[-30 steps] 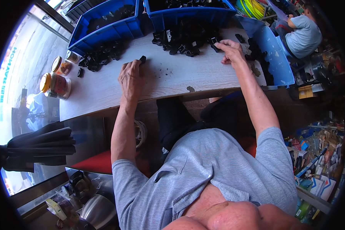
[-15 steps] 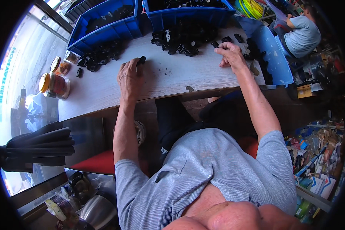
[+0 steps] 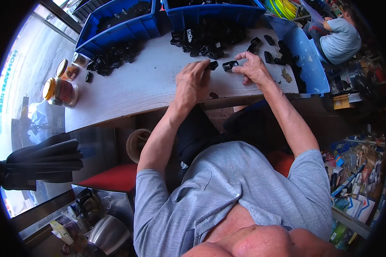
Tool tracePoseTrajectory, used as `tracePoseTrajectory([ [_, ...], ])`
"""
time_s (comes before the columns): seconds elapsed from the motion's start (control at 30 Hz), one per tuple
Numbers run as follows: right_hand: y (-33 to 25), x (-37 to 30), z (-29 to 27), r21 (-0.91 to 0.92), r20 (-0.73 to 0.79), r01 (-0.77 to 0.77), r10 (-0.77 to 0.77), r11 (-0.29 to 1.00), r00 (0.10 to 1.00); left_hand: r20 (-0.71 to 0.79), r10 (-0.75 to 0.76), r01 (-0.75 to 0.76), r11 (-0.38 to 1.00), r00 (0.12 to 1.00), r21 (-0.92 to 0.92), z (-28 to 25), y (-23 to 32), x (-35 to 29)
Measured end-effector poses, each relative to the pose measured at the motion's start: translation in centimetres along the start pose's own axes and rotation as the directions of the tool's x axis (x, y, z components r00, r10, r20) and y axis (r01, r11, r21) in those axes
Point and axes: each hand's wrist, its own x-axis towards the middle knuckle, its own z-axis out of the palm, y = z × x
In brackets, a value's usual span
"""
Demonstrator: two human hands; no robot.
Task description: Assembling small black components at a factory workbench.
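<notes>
On the pale wood-grain table [image 3: 146,81], my two hands are close together. Fingers curled, my left hand [image 3: 190,83] pinches a small black plastic part [image 3: 213,65] at its fingertips. Just to the right, my right hand [image 3: 256,70] has its thumb against a black plastic housing [image 3: 230,65] with a shiny opening; the index finger stretches above it and the other fingers curl below. A narrow gap separates the two pieces. Beyond the hands lies a heap of black parts [image 3: 210,36], with a few loose ones [image 3: 255,43] beside my right hand.
Two blue bins [image 3: 126,32] [image 3: 214,16] of black parts line the far edge. A second heap [image 3: 111,60] and lidded jars [image 3: 62,92] are at left. A light-blue tub [image 3: 309,60] stands at right, a seated person [image 3: 341,40] beyond it.
My left hand has moved right across the table with its black part, toward my right hand. My right hand has come slightly nearer and left, bringing a black housing from beside the loose parts.
</notes>
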Motion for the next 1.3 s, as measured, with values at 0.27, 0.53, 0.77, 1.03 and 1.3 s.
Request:
tracePoseTrajectory([
  [0.27, -0.1, 0.9, 0.2, -0.212, 0.036, -0.054, 0.064, 0.976, 0.997, 0.189, 0.091, -0.110, 0.990, 0.978, 0.089, 3.3, 0.8, 2.1],
  [0.53, -0.6, 1.1, 0.3, -0.251, 0.088, 0.007, 0.016, 0.968, 0.996, 0.226, 0.091, -0.106, 0.993, 0.970, 0.057, 3.6, 0.2, 2.7],
  [0.77, -1.1, 1.0, 0.7, -0.280, 0.090, 0.018, 0.007, 0.960, 0.996, 0.190, 0.002, 0.036, 0.980, 0.982, -0.198, 3.6, -0.5, 2.8],
  [1.03, -0.8, 1.4, 0.6, -0.276, 0.127, 0.024, 0.012, 0.961, 0.992, 0.178, 0.104, -0.109, 0.994, 0.978, 0.017, 3.4, -0.9, 2.3],
  [1.3, -0.3, 1.5, 0.0, -0.249, 0.155, 0.029, 0.010, 0.968, 0.988, 0.181, 0.108, -0.115, 0.993, 0.978, 0.029, 3.7, -0.4, 2.7],
])
